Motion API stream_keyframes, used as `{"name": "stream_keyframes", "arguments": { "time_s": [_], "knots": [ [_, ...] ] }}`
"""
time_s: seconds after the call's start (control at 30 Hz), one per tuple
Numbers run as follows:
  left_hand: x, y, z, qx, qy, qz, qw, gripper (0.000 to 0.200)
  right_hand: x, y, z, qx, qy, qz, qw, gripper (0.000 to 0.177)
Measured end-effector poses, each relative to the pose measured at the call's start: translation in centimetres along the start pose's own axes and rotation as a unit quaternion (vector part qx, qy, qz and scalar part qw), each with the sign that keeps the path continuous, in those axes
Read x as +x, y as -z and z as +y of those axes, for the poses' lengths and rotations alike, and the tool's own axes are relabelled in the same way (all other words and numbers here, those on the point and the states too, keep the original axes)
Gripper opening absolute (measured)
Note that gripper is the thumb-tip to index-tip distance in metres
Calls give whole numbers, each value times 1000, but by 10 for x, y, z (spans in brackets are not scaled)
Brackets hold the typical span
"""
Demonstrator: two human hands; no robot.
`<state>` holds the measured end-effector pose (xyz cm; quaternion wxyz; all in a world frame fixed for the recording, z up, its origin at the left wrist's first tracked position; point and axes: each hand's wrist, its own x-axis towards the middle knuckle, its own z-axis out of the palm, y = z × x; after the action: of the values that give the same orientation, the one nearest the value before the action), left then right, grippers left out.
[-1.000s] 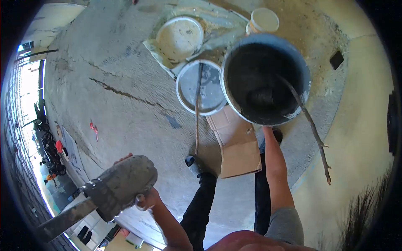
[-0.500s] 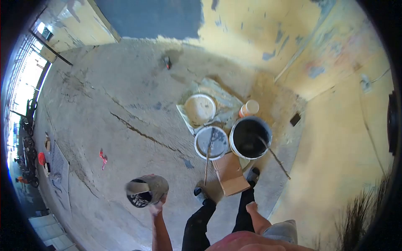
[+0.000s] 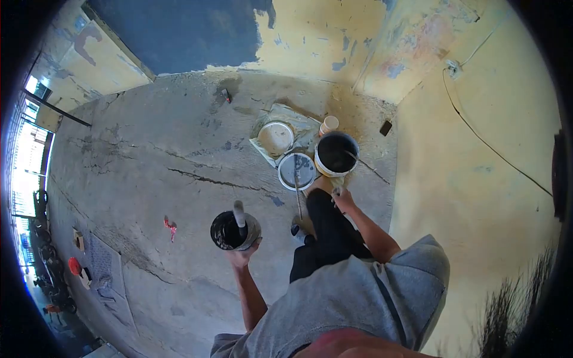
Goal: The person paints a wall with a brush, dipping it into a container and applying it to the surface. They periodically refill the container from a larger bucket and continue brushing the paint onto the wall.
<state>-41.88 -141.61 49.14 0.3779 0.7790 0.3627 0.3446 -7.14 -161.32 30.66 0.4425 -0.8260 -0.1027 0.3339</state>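
My left hand [image 3: 242, 256] is wrapped round a grey-smeared pot [image 3: 253, 230] with dark paint inside. A pale grey tool handle [image 3: 239, 213] sticks up out of it. Below the large bucket [image 3: 353, 142] of dark paint is my right hand [image 3: 342, 200], its fingers curled; whatever they hold, if anything, is too small to make out. A stick [image 3: 375, 171] leans out of the large bucket. Another stick [image 3: 299, 203] lies across the round grey-smeared lid [image 3: 297, 172] beside it.
A whitish round lid [image 3: 276, 138] rests on a plastic sheet [image 3: 292, 113]. A small white tub [image 3: 329, 124] touches the large bucket's side. Red-white scrap [image 3: 171, 228] and a dark block [image 3: 385, 127] lie on the cracked floor [image 3: 149, 197]. Walls rise behind and right.
My body leans further forward, with a knee now over the cardboard. My right hand has moved up to the large bucket. The pot in my left hand has shifted right and its tool handle now shows.
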Motion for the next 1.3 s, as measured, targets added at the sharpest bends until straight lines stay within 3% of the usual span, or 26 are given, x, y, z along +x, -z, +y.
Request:
{"name": "stream_keyframes", "arguments": {
  "time_s": [0.13, 0.2, 0.23, 0.3, 0.33, 0.4, 0.43, 0.5, 0.53, 0.6, 0.63, 0.73, 0.8, 0.87, 0.9, 0.93, 1.03, 1.3],
  "knots": [
    [16, 14, 32, 4, 11, -69, 998, 73, -1, -1, -16, -79, 55, 13, 995, 17],
    [26, 12, 30, -31, 16, -90, 995, 71, -6, -7, -48, 65, 30, -102, 992, 26],
    [31, 12, 27, -65, 21, -110, 992, 70, -12, -10, -70, 66, 26, -102, 992, 26],
    [48, 9, 29, -101, 59, -119, 986, 67, -32, -16, -132, 342, -66, -179, 920, 43],
    [59, 8, 29, -137, 93, -123, 978, 65, -46, -20, -168, 343, -67, -179, 919, 43],
    [92, 5, 24, -154, 83, -132, 976, 68, -67, -25, -245, 454, 102, -215, 859, 54],
    [111, 3, 20, -172, 73, -143, 972, 71, -68, -27, -277, 458, 104, -213, 857, 54],
    [153, -1, 7, -182, 40, -145, 972, 75, -53, -34, -336, 278, 304, -312, 856, 52],
    [176, 1, 0, -193, 15, -143, 971, 80, -37, -40, -362, 284, 309, -311, 853, 52],
    [221, 10, -10, -194, 28, -157, 968, 89, -7, -54, -408, 21, 418, -361, 833, 47],
    [249, 16, -10, -179, 11, -156, 971, 89, 1, -61, -433, -1, 359, -380, 852, 45],
    [319, 26, -22, -187, 12, -130, 974, 91, 18, -74, -517, -72, 391, -371, 839, 41],
    [358, 34, -39, -209, 18, -147, 967, 89, 32, -97, -553, -52, 401, -374, 834, 37],
    [391, 45, -42, -146, -3, -98, 984, 87, 50, -127, -580, -12, 544, -282, 790, 37],
    [405, 47, -54, -143, -15, -87, 986, 87, 52, -132, -599, -75, 496, -285, 817, 31],
    [417, 53, -57, -141, -1, -76, 987, 87, 54, -139, -613, -77, 493, -302, 812, 31],
    [456, 65, -55, -102, -77, -26, 991, 88, 69, -155, -643, -81, 500, -327, 798, 18],
    [566, 63, -89, -122, -100, -15, 987, 93, 121, -183, -705, -68, 507, -299, 806, 16]
  ]
}}
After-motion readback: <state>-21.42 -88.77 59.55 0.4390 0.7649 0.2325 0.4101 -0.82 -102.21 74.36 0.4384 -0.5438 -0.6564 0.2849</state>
